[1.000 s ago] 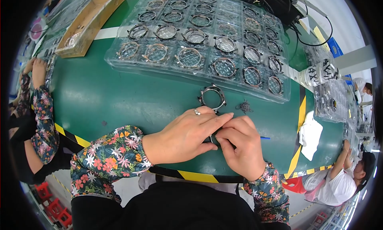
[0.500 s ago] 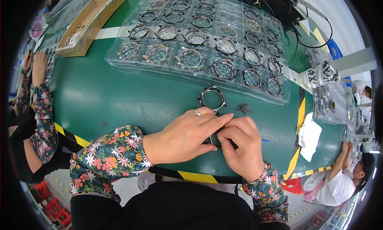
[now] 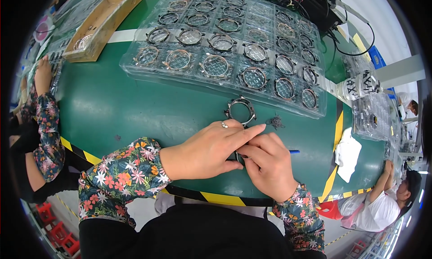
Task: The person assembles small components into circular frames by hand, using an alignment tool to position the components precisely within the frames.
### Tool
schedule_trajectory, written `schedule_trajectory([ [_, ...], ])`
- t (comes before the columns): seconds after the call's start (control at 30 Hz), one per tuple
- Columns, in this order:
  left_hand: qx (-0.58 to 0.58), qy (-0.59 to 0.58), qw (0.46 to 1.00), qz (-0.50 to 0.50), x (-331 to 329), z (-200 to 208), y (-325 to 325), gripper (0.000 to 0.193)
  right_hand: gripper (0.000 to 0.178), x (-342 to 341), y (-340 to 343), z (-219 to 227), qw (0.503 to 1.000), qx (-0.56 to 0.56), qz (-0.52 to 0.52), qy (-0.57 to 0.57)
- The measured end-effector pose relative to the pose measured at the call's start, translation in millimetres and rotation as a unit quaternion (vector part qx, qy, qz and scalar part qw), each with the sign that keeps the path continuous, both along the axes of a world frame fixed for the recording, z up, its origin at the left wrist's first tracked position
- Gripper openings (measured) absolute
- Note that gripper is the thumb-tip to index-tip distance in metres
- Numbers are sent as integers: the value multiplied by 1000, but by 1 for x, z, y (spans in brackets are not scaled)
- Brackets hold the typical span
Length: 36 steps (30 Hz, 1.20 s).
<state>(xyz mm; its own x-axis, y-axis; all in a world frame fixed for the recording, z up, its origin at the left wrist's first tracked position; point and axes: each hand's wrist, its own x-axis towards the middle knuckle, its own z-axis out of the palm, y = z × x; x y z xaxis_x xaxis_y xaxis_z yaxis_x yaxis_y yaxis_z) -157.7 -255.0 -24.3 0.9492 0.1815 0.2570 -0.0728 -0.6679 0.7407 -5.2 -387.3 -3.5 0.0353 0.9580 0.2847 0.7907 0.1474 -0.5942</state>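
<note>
Low over the bench, close in front of me, my hands meet around a watch case (image 3: 237, 156), mostly hidden by my fingers. My left hand (image 3: 204, 149), with a ring on one finger, is closed on it, its index finger stretched over the top. My right hand (image 3: 269, 162) is closed in a pinch against the same case. Out from behind it sticks the end of a thin blue rod (image 3: 294, 151), which it seems to hold; the rod's tip is hidden. Just beyond my left fingers lies another dark watch case (image 3: 240, 110). Beside that case sits a small tangle of dark scraps (image 3: 276, 122).
Stacked clear trays (image 3: 180, 81) of watch cases stand across the far side. A wooden box (image 3: 85, 56) is at far left, a white cloth (image 3: 348, 155) at right. Black equipment with cables (image 3: 317, 14) stands at back right. Co-workers sit on both sides.
My right hand has shifted slightly left, its fingers nearer my left hand. The blue rod's end has moved up and left with it. The co-worker's arms at left have shifted.
</note>
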Motion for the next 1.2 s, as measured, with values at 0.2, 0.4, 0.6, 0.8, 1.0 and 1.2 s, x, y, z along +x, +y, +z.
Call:
schedule_trajectory([
  [0.2, 8, 5, 1000, -20, 1, 1, 4, 93, 23, 5, 3, -2, 998, 29, 41, -34],
  [0.4, 11, 6, 999, -33, 4, -2, 6, 97, 19, 14, 9, 2, 988, 12, 111, -109],
  [0.6, -4, 13, 999, -52, 3, -1, 13, 98, 21, 15, 20, 11, 969, 27, 182, -165],
  [0.8, -12, 13, 998, -59, 3, 0, 14, 98, 14, 11, 18, 7, 962, 30, 164, -217],
  [1.0, -8, 32, 998, -60, 2, 4, 13, 98, 15, 14, 13, 7, 983, 24, 145, -107],
  [1.2, -6, 38, 997, -66, -1, 5, 11, 94, 19, 44, 10, 15, 995, 26, -20, -97],
])
